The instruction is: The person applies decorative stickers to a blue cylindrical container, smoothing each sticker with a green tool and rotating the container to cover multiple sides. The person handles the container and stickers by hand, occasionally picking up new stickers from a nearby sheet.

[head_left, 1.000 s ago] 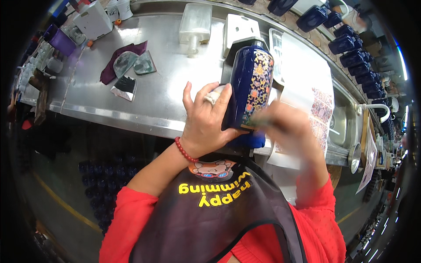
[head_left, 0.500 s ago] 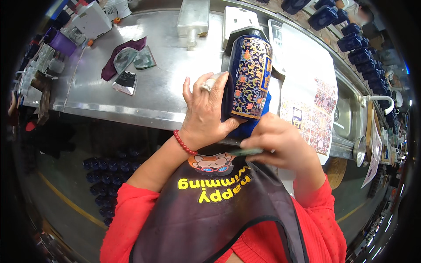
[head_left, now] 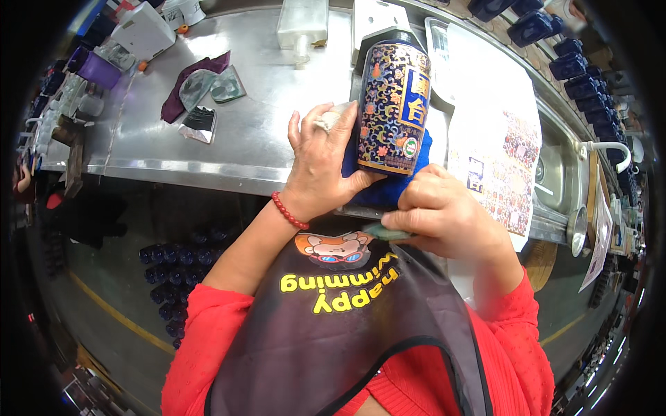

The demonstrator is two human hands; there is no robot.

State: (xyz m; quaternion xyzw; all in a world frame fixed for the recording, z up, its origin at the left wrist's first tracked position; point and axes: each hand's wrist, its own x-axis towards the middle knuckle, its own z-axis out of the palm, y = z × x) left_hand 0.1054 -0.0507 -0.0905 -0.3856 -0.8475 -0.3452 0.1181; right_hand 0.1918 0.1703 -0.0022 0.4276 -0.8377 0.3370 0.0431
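Note:
A dark blue bottle [head_left: 394, 111] with a colourful floral decal and a blue label panel lies with its neck pointing away from me, partly over a bright blue cloth [head_left: 388, 196]. My left hand [head_left: 318, 154] steadies it from the left, its thumb reaching under the base end. Something whitish [head_left: 329, 119] sits at that hand's fingers; I cannot tell whether it is a wrap or a scrap of cloth. Below the bottle's base, my right hand [head_left: 444, 211] pinches a flat greenish piece [head_left: 387, 232], apart from the bottle and close to my dark apron [head_left: 333, 298].
Printed decal sheets [head_left: 510, 173] lie to the right, beside a sink [head_left: 551, 173] with a white tap [head_left: 610, 147]. A purple cloth [head_left: 173, 100] and translucent greenish pads [head_left: 227, 84] lie left. A clear bottle [head_left: 302, 24] is behind. Rows of blue bottles [head_left: 583, 87] line the far right.
The bottle has turned so its blue label panel faces up more fully. My right hand has shifted slightly up and right, still pinching the greenish piece.

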